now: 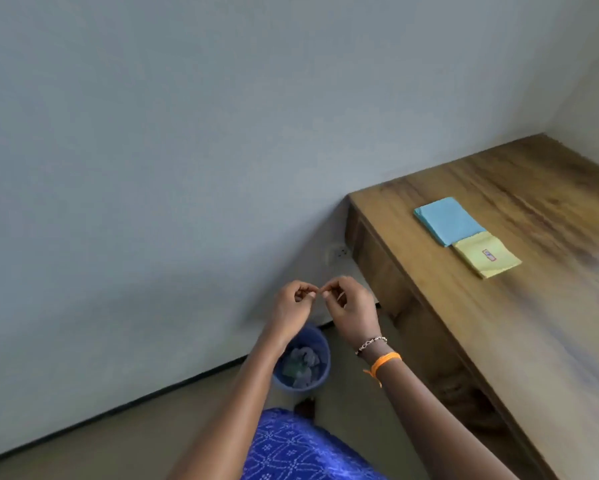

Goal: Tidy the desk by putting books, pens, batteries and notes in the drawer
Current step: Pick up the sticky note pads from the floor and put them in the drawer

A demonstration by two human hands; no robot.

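A person's two hands meet in mid-air over a round blue plastic wastebasket on the floor, at about 7 o'clock from the wooden bench. The left hand and the right hand are held together, fingertips almost touching, fingers curled with thumb against forefinger as if pinching something very small; whether anything lies between them is too fine to tell. The right wrist wears a beaded bracelet and an orange thread band. On the bench, at about 2 o'clock from the hands and well apart from them, a square pad of blue sticky notes lies flat, with a square pad of yellow sticky notes touching its near corner. The wastebasket holds crumpled grey-blue scraps. A blue patterned garment fills the frame's 6 o'clock edge, against a pale grey wall.
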